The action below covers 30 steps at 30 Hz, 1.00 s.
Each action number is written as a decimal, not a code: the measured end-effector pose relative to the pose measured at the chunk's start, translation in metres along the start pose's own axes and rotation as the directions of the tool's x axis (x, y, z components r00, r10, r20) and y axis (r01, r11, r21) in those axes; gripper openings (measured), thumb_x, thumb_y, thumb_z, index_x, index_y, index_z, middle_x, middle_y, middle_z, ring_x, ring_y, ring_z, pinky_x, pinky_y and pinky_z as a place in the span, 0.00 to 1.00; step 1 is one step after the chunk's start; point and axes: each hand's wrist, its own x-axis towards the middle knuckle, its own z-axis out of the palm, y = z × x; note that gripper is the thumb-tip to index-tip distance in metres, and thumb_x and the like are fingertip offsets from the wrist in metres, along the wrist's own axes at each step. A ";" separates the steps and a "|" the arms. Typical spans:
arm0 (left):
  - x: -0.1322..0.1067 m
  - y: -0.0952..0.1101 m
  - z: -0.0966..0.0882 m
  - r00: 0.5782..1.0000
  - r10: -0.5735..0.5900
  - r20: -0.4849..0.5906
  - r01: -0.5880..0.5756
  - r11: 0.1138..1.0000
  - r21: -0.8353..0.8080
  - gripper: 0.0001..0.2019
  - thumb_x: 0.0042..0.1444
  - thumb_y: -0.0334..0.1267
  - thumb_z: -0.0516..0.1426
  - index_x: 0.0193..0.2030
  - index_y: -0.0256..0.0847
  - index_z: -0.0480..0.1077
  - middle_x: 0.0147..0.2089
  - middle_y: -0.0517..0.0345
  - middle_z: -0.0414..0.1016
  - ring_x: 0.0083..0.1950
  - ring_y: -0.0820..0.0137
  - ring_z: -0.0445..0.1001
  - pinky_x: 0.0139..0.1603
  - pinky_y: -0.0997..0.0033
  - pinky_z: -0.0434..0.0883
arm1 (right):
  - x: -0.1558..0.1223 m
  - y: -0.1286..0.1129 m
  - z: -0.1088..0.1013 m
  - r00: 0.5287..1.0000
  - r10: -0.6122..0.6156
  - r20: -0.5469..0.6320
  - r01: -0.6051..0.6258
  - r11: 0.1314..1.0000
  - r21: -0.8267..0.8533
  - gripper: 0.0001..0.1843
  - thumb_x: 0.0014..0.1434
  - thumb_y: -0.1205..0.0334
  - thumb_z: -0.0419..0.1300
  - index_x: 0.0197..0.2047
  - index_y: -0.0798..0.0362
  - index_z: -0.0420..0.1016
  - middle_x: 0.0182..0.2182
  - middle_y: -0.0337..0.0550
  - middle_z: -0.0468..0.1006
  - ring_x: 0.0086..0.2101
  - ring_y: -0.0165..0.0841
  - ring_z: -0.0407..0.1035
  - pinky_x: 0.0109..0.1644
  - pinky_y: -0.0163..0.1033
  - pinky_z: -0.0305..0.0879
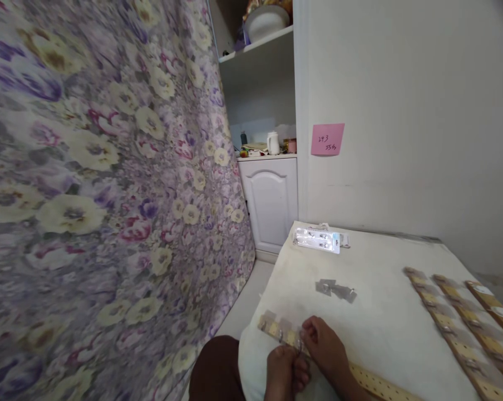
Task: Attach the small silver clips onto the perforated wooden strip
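A long pale wooden strip with rows of holes [379,384] runs across the near part of the table under my hands. Along its left end sit small metal pieces with clear, film-like squares [281,332], too small to identify. My left hand [284,370] is closed at the strip's near edge, fingers curled against a thin metal piece. From the right, my right hand [324,342] reaches over the strip, thumb and fingers pinched together at the same spot. Whatever lies between the fingertips is hidden. Beyond my hands lies a small group of grey, see-through pieces with metal parts [336,290].
Several similar strips with metal pieces [447,328] lie along the table's right side. A clear blister pack [317,239] rests at the far left corner. A floral curtain [122,211] hangs left. Behind stand a white cabinet [272,200] and a wall with a pink note [327,139].
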 end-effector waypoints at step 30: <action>0.002 -0.004 -0.003 1.000 -0.008 0.030 0.008 1.000 0.004 0.07 0.44 0.41 0.51 0.25 0.39 0.61 0.14 0.62 0.69 0.11 0.79 0.62 0.14 0.80 0.48 | 0.014 0.009 0.002 0.986 0.104 0.133 -0.112 0.992 0.058 0.16 0.41 0.58 0.60 0.37 0.48 0.69 0.32 0.36 0.74 0.33 0.33 0.69 0.36 0.35 0.59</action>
